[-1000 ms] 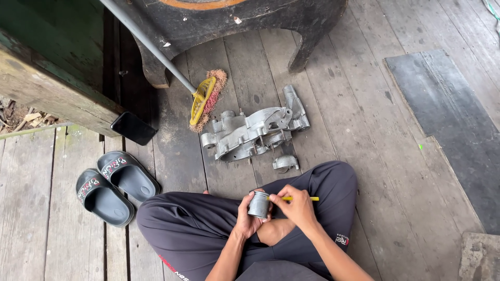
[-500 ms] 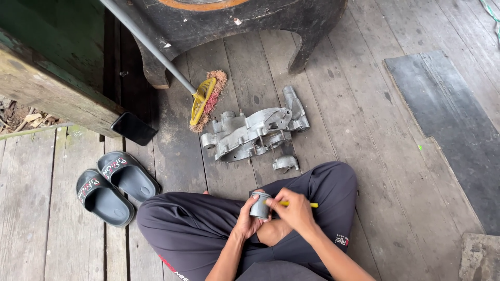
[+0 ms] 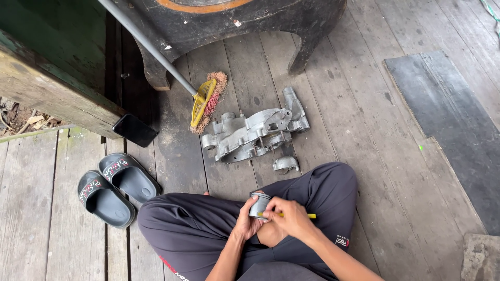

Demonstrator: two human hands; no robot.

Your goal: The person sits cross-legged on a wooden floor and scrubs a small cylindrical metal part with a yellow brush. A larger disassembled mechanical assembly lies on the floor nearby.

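Grey metal cylinder (image 3: pixel 259 204) stands upright, clamped in the left hand (image 3: pixel 246 221); right hand (image 3: pixel 289 218) fingers pinch a yellow stick (image 3: pixel 306 215) lying crosswise beside it.

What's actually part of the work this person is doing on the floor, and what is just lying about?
In hand:
- small metal cylinder, gripped by the left hand
- thin yellow tool, held in the right hand against the cylinder

Lying about:
- big metal casing and small metal part, apart on the boards
- broom
- pair of grey slippers
- dark flat phone-like slab
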